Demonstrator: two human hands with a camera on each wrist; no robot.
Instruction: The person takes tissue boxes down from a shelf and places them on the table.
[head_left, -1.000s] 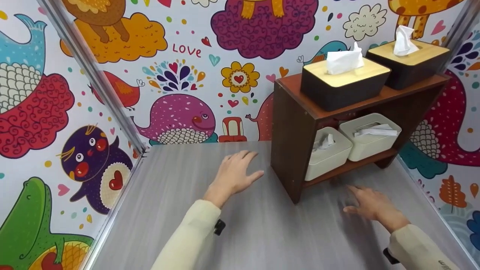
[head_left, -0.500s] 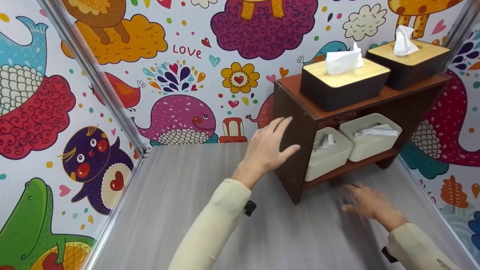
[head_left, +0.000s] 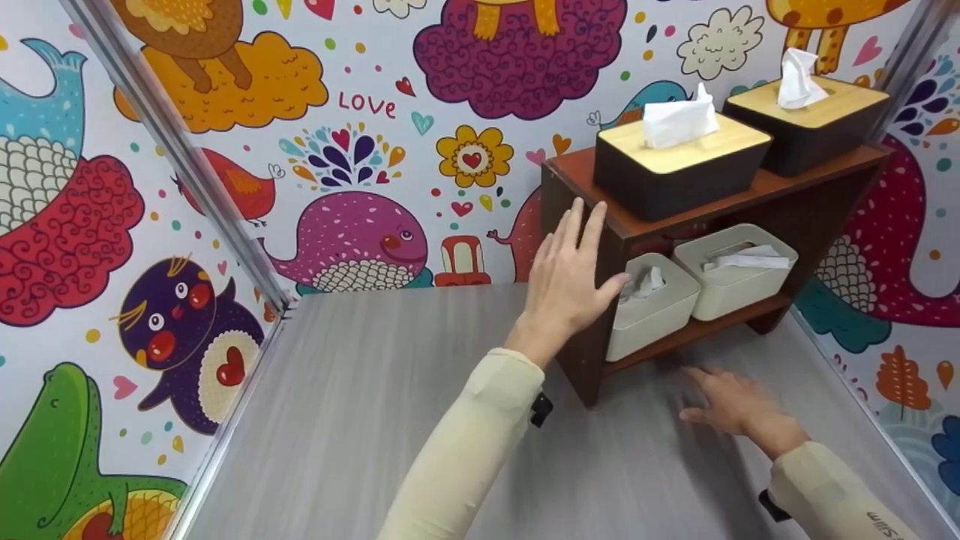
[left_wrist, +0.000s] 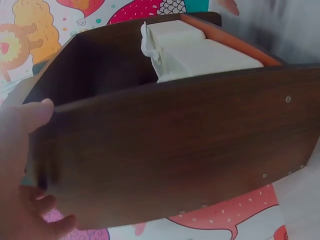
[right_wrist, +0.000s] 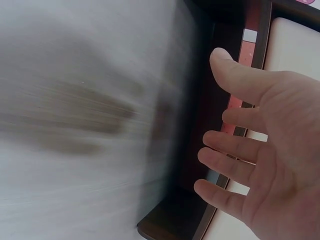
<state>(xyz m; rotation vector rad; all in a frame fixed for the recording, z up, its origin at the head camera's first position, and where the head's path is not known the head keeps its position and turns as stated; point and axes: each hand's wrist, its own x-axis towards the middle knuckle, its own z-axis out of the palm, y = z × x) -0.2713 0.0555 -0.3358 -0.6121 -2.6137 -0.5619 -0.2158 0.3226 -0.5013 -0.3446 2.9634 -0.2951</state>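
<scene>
A dark brown wooden shelf unit (head_left: pixel 589 364) stands on the grey table. My left hand (head_left: pixel 566 277) is at the upper part of its left side panel, fingers straight and thumb spread. In the left wrist view the thumb (left_wrist: pixel 39 114) lies by the panel's front edge; whether it touches, I cannot tell. My right hand (head_left: pixel 739 409) hovers, fingers spread and holding nothing, over the table in front of the shelf. Two black tissue boxes with wooden lids, a near one (head_left: pixel 675 180) and a far one (head_left: pixel 829 139), sit on top. Two cream tissue boxes, left (head_left: pixel 656 322) and right (head_left: pixel 742 289), occupy the lower shelf.
The grey tabletop (head_left: pixel 360 390) extends left and forward of the shelf. Cartoon-printed walls (head_left: pixel 360 232) enclose the back and both sides, with a metal strip (head_left: pixel 187 165) along the left corner.
My left hand has moved right and up, from above the table to the shelf's left side panel. The right hand has stayed almost in place. The shelf and boxes keep their places.
</scene>
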